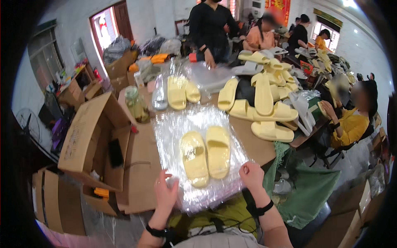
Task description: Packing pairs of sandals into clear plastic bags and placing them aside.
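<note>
Two pale yellow slippers, a left one (194,159) and a right one (218,152), lie side by side on a stack of clear plastic bags (167,128). Beside the near left corner of the stack, my left hand (166,191) is open, thumb and fingers apart. At the right edge of the plastic, my right hand (253,177) is closed, with its fingertips curled together. Whatever may be between those fingertips is too small to make out. Neither hand touches the slippers.
Yellow slippers (264,95) are piled at the table's right, with another pair (177,93) beyond the plastic. A cardboard box (89,136) holding a dark phone (116,153) stands left, near a jar (136,104). Green sacking (304,186) hangs at right. Several people work around.
</note>
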A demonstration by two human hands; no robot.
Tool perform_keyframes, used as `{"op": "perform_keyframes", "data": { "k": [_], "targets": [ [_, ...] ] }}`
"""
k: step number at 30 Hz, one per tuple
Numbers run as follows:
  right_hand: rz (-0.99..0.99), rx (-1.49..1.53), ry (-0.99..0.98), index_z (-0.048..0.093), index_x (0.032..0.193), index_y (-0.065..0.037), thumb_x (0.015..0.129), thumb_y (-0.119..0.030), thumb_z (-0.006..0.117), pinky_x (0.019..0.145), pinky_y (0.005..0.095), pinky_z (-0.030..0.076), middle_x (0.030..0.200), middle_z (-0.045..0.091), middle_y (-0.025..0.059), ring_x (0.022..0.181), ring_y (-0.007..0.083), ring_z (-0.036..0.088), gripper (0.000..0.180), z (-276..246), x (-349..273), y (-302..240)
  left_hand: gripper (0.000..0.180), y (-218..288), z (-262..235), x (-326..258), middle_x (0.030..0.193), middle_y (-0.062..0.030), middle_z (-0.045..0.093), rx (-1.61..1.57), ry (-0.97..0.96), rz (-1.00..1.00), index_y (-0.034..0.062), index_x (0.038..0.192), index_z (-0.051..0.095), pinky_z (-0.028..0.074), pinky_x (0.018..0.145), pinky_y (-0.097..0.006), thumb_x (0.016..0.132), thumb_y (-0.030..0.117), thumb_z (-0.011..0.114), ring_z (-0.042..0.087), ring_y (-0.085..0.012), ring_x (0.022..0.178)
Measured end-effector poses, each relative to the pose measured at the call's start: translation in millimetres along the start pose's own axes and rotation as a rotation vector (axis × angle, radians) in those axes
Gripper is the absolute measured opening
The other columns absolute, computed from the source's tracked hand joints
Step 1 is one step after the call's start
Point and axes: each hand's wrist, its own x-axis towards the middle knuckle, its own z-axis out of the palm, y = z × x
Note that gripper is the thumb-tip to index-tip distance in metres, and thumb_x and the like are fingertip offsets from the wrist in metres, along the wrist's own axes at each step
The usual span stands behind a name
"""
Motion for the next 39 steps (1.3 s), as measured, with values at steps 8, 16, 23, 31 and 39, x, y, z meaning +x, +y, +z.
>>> {"op": "perform_keyframes", "data": {
  "k": [8,16,23,31,39],
  "targets": [
    [0.037,-0.018,-0.001,0.066,0.073,-0.013,0.079,-0.024,0.07,0.059,0.0453,0.052,0.063,0.063,0.0069,0.068,0.0321,0.064,0.014,5.7,-5.2,2.0,0.056,24.7,2.8,-8.1,0.151,-0.0166,0.046,0.253,-0.399,0.62,0.0157,0.141,0.055,0.033,0.115,-0.051,0.088,0.03,0.069,0.041,-0.0392,0.14],
    [-0.34,-0.021,0.238,0.064,0.123,-0.011,0.081,-0.017,0.073,0.089,0.0431,0.05,0.122,0.063,0.0122,0.109,0.0342,0.06,0.044,-16.7,-9.6,-49.1,0.068,-21.4,35.6,-20.9,0.162,-0.0224,0.024,0.213,-0.591,0.509,0.0058,0.152,0.038,0.02,0.119,-0.059,0.092,0.028,0.061,0.019,-0.0447,0.15],
    [-0.846,0.025,-0.404,0.037,0.152,-0.009,0.1,-0.04,0.055,0.121,0.0465,0.026,0.158,0.036,0.0129,0.147,0.0305,0.033,0.063,46.5,-47.3,-80.8,0.07,-23.8,36.6,-19.7,0.163,-0.0237,0.022,0.159,-0.542,0.518,0.0045,0.154,0.034,0.019,0.12,-0.056,0.095,0.033,0.058,0.02,-0.0437,0.15],
    [-0.652,-0.13,-0.413,0.031,0.156,-0.009,0.1,-0.057,0.047,0.122,0.0461,0.023,0.161,0.033,0.0089,0.149,0.0283,0.03,0.075,32.9,-44.1,-40.9,0.071,-13.5,32.0,-20.7,0.159,-0.0248,0.029,0.184,-0.543,0.498,0.0039,0.152,0.037,0.023,0.119,-0.056,0.092,0.033,0.061,0.026,-0.0444,0.147],
    [-0.417,-0.3,-0.352,0.03,0.156,-0.009,0.1,-0.062,0.04,0.122,0.0539,0.016,0.162,0.031,0.0102,0.149,0.0315,0.028,0.078,11.6,-41.9,22.3,0.072,-12.3,33.5,-25.7,0.163,-0.0215,0.023,0.2,-0.573,0.472,0.0064,0.153,0.036,0.02,0.121,-0.054,0.091,0.033,0.063,0.018,-0.0442,0.15]
  ]
}}
